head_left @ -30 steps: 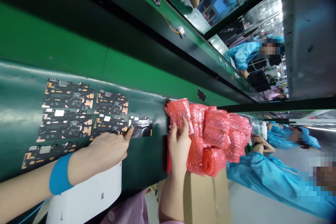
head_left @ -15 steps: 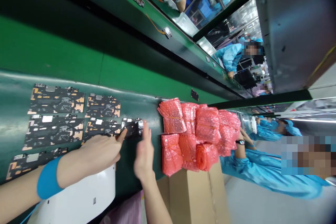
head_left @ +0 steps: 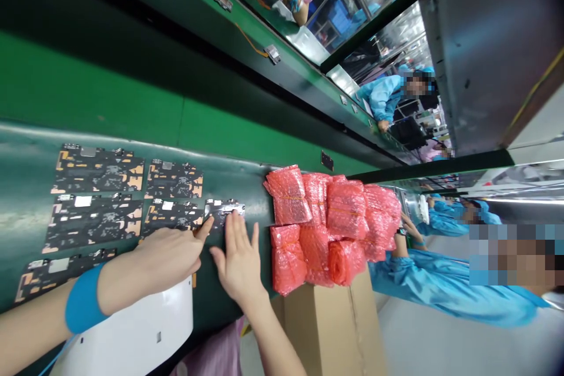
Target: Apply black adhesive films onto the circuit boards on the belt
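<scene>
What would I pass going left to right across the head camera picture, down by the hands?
blue wristband → left hand → right hand → red bubble-wrap bundles → person in a blue gown

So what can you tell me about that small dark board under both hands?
The small board is dark and glossy, with tiny silvery parts along its far edge. It lies flat on the green belt, right of the larger boards and left of the red bubble-wrap bundles. The left hand touches its left end with a fingertip; the right hand lays fingers on its near edge.
</scene>
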The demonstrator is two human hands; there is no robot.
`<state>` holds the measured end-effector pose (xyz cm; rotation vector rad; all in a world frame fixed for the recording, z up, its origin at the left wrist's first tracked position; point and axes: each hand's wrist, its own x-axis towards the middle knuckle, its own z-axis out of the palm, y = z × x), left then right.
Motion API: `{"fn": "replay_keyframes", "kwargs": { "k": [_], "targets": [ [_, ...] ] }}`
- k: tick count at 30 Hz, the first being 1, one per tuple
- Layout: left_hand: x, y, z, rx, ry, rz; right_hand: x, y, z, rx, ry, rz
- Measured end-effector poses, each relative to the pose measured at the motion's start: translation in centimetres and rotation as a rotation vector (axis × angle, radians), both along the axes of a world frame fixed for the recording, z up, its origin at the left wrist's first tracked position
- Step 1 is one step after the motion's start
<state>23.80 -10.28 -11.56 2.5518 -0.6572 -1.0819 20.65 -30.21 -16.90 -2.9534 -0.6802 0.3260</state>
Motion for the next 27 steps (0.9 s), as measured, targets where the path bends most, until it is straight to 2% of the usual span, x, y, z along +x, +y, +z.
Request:
{"fn": "replay_keyframes", "kwargs": {
  "k": [3,8,10,16,23,27],
  "targets": [
    [0.0,-0.1,-0.1,-0.002,0.012,-0.006,0.4,-0.7,0.0,-0.051,-0.057,-0.077],
    [0.1,-0.2,0.2,0.015,0.010,-0.009,0.1,-0.6,0.1,-0.034,-0.051,0.075],
    [0.0,-0.1,0.2,0.003,0.010,-0.005,0.0,-0.3,-0.1,-0.037,-0.045,0.080],
    [-0.1,0.2,-0.6,-0.047,-0.023,-0.015,1.8,-0.7,-0.1,-0.034,-0.036,-0.007],
    [0.0,0.0,-0.2,-0.055,-0.031,-0.004,4.3,-1.5,0.3,-0.067,-0.113,-0.087],
    [-0.2,0.1,-0.2,-0.069,-0.028,-0.005,4.5,-1.5,-0.5,0.042,-0.159,-0.215]
  ]
}}
